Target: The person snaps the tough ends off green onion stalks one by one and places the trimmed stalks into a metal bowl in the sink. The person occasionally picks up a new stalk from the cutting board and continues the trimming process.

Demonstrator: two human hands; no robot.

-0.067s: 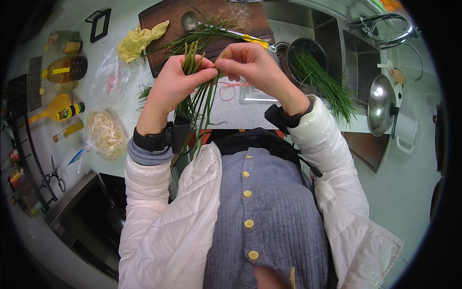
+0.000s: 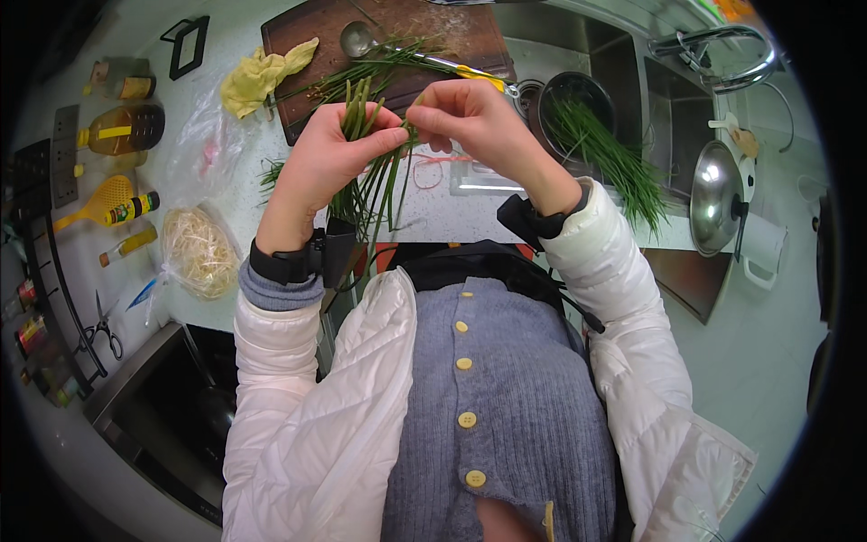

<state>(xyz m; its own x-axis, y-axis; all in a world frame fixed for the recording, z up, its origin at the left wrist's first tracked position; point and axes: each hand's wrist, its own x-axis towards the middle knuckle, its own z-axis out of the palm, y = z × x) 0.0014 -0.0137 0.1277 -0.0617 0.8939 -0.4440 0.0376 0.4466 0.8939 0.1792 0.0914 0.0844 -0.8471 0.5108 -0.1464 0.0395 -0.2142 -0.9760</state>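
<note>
My left hand (image 2: 330, 158) is wrapped round a bunch of green chives (image 2: 372, 185), stems poking up past the fingers and long leaves drooping toward the counter edge. Beside it, my right hand (image 2: 479, 126) has thumb and forefinger pinched together close to the left thumb, at a thin green piece of chive by the bunch. Behind both hands, more chives (image 2: 361, 70) lie loose on a brown cutting board (image 2: 312, 36), with a metal ladle (image 2: 358, 38) among them. A pink string (image 2: 429, 173) lies on the counter below my right hand.
At right, a dark bowl (image 2: 596, 88) in the sink (image 2: 564, 36) holds long chives (image 2: 614, 163) spilling over the front. A pot lid (image 2: 716, 194) stands farther right. On the left are a yellow cloth (image 2: 262, 77), a bag of pale shreds (image 2: 199, 253), oil bottles (image 2: 131, 128) and scissors (image 2: 104, 334).
My right hand has shifted very slightly to the right. The leaves hanging from the bunch have swung a little; the left hand keeps its place.
</note>
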